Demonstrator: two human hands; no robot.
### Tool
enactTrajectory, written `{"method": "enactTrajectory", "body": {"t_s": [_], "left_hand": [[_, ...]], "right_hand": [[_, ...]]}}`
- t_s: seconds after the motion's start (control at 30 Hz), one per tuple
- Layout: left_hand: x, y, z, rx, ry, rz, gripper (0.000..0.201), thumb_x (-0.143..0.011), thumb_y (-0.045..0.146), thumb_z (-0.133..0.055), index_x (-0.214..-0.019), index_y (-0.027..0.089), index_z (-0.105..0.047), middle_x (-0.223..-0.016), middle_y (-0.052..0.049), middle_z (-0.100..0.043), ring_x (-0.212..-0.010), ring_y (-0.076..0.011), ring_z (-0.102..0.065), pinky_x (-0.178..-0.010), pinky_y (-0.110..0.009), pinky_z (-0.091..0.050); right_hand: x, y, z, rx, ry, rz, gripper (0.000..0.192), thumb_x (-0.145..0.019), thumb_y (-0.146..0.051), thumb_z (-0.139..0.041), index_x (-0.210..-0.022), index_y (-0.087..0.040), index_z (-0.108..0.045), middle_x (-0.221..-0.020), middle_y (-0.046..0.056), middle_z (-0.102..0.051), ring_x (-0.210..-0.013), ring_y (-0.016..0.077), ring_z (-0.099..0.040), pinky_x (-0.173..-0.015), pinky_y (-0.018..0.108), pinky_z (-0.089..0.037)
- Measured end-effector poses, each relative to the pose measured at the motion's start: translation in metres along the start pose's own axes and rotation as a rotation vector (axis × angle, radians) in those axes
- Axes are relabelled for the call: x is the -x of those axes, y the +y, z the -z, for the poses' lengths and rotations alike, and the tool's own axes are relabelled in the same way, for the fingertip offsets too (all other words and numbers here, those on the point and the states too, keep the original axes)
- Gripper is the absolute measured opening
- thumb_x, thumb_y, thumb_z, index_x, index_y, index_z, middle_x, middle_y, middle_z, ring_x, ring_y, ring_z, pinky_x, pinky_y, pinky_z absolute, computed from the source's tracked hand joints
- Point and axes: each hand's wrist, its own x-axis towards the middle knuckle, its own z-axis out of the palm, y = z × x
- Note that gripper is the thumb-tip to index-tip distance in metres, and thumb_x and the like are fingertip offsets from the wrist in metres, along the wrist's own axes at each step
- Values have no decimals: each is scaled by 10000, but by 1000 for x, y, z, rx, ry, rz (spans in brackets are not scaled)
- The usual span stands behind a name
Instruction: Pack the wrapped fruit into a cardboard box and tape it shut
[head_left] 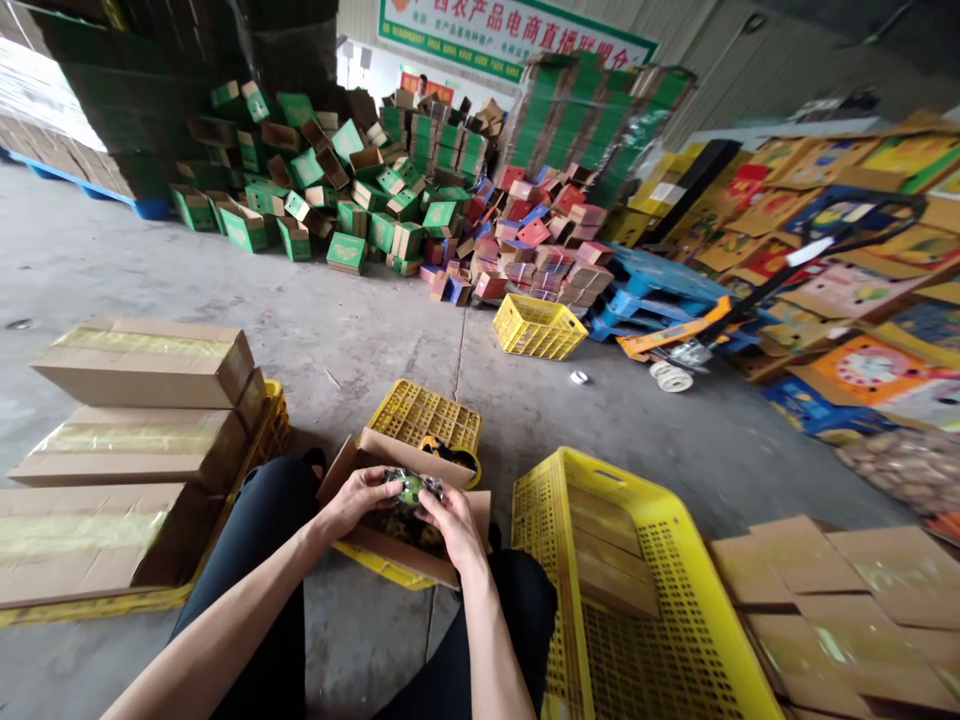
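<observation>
Between the fingertips of both hands is a green, rounded item in clear plastic wrap point(411, 487); its exact kind is hard to make out. My left hand point(358, 502) grips its left end, fingers closed. The right end is pinched by my right hand point(450, 518). Directly below them, an open cardboard box point(409, 455) rests tilted on an upturned yellow crate point(401, 400) between my knees. Dark contents show inside the box, partly hidden by my hands. A black-and-yellow object with a round end point(471, 466) lies on the crate behind the box.
Taped cartons point(135, 440) are stacked at my left. On my right stands a large yellow crate point(675, 500) holding flat cardboard, with more cartons point(847, 610) beyond. Farther off are another yellow crate point(540, 328), a pallet jack point(682, 335), blue pallets point(652, 280) and heaped green boxes point(349, 250).
</observation>
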Motion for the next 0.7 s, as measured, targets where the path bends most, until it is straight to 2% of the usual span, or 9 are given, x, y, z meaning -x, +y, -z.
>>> {"method": "enactTrajectory", "body": {"t_s": [0.1, 0.27, 0.4, 0.5, 0.6, 0.7], "left_hand": [[0, 1, -1, 55, -5, 10, 558, -706, 477, -990, -1139, 171, -816, -1162, -111, -809, -1021, -246, -756, -929, -339, -586], [-1, 0, 0, 114, 23, 123, 778, -745, 592, -938, -1378, 207, -701, -1321, -154, -758, -1160, -302, -744, -1001, -397, -580], [0, -3, 0, 59, -33, 232, 859, -789, 711, -843, -1441, 190, -643, -1203, -176, -785, -1079, -315, -775, -913, -391, -598], [1, -3, 0, 56, -23, 223, 883, -796, 706, -840, -1500, 238, -584, -1173, -143, -789, -1005, -285, -790, -870, -374, -603], [3, -1, -1, 55, -33, 171, 813, -769, 614, -910, -1449, 271, -626, -1274, -122, -764, -1012, -268, -788, -894, -373, -603], [4, -1, -2, 47, -77, 110, 681, -707, 484, -990, -1288, 233, -740, -1298, -116, -757, -1089, -278, -767, -985, -387, -583]], "right_hand": [[-2, 0, 0, -4, 50, 9, 589, -690, -532, -959, -1178, -241, -800, -1253, 90, -794, -1192, 340, -732, -967, 472, -634], [-3, -3, 2, 19, 110, 108, 631, -703, -483, -946, -1266, -260, -767, -1331, 88, -769, -1280, 344, -695, -1115, 515, -554], [-4, -3, 2, 47, 75, 186, 591, -722, -399, -925, -1280, -295, -759, -1385, 61, -747, -1361, 326, -647, -1216, 512, -462], [-3, 0, 2, 71, 14, 160, 603, -743, -361, -896, -1322, -305, -738, -1414, 55, -728, -1359, 321, -646, -1199, 505, -477], [-3, 1, 2, 127, -19, 154, 595, -769, -342, -869, -1346, -312, -729, -1409, 51, -727, -1349, 313, -650, -1181, 489, -492], [-2, 0, 3, 154, -47, 157, 563, -786, -348, -856, -1336, -326, -736, -1416, 45, -724, -1350, 314, -649, -1180, 488, -492]]}}
